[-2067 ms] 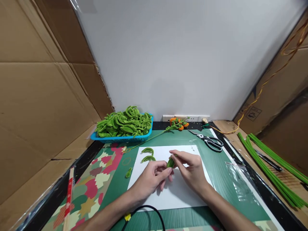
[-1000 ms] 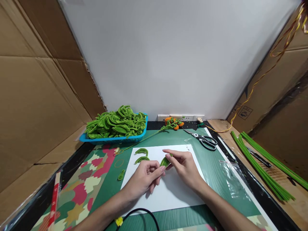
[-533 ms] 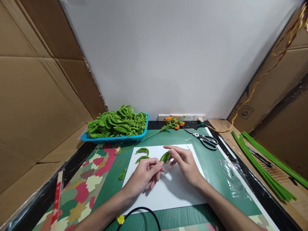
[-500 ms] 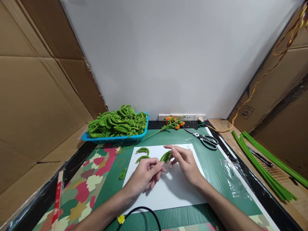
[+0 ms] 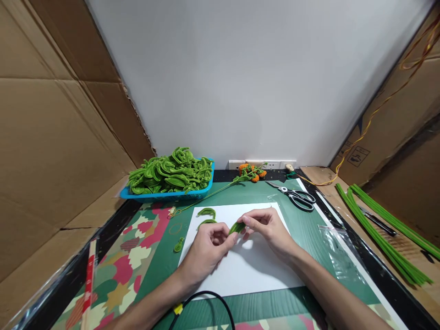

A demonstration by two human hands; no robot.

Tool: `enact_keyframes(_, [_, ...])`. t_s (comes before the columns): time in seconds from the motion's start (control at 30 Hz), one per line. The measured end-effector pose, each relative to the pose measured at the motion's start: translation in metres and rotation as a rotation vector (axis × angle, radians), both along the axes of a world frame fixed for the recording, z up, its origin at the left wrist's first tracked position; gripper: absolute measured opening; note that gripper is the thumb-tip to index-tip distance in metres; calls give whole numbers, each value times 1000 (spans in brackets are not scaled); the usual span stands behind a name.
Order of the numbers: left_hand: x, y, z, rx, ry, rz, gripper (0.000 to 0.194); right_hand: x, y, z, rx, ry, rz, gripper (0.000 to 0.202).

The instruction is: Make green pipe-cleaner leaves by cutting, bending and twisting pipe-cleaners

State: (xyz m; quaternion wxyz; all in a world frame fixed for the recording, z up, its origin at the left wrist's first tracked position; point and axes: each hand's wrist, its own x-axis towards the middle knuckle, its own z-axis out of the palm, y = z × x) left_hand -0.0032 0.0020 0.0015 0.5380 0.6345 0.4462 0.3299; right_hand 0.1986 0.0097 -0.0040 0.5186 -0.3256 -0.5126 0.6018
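Between my two hands is a green pipe-cleaner leaf [image 5: 236,228], held over a white sheet of paper [image 5: 254,270]. My left hand [image 5: 213,245] pinches its lower left end between thumb and fingers. At its upper right end my right hand [image 5: 263,224] is closed on it with thumb and forefinger. Two more curved green leaves lie on the paper just beyond my left hand; the farther leaf [image 5: 207,211] shows whole, while the nearer leaf [image 5: 206,222] is partly covered by my fingers. A small looped green piece [image 5: 178,245] rests on the green mat left of the paper.
A blue tray [image 5: 165,198] heaped with green pipe-cleaner leaves stands at the back left. Behind the paper lie an orange-flowered stem [image 5: 252,173] and scissors [image 5: 295,196]. Green pipe-cleaner stems [image 5: 381,240] and a craft knife [image 5: 380,222] are at right. A black cable [image 5: 209,294] curves in front.
My right hand has gone from loosely spread fingers to a pinch on the leaf's upper end. The leaf has turned and looks narrower. The whole view has shifted slightly.
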Motion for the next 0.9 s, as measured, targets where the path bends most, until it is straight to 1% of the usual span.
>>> enact_keyframes(0.1, [-1, 1, -1, 3, -11, 9, 47, 1, 0, -2, -13, 9, 43, 35])
enact_keyframes(0.2, [-1, 2, -1, -23, -13, 20, 46, 1, -1, -2, -35, 68, 74, 39])
enact_keyframes(0.27, [-1, 2, -1, -38, 4, 26, 46, 2, -1, -2, -47, 82, 79, 39])
enact_keyframes(0.33, [-1, 1, -1, -40, 34, 17, 45, 2, -1, -2, -46, 47, 61, 37])
enact_keyframes(0.4, [-1, -1, 0, 19, 79, 10, 44, 2, -1, -2, -42, -1, 37, 35])
enact_keyframes(0.53, [0, -4, 3, 261, 217, 38, 42, 0, -2, -3, -45, -38, 14, 37])
enact_keyframes(0.6, [1, -5, 5, 297, 255, 38, 41, -1, -2, -3, -47, -23, 16, 37])
enact_keyframes(0.77, [1, -5, 6, 227, 207, 16, 36, 0, -2, -1, -38, 31, 10, 35])
enact_keyframes(0.9, [-1, -3, 3, 144, 137, 27, 31, 1, -4, 1, -30, 1, 2, 32])
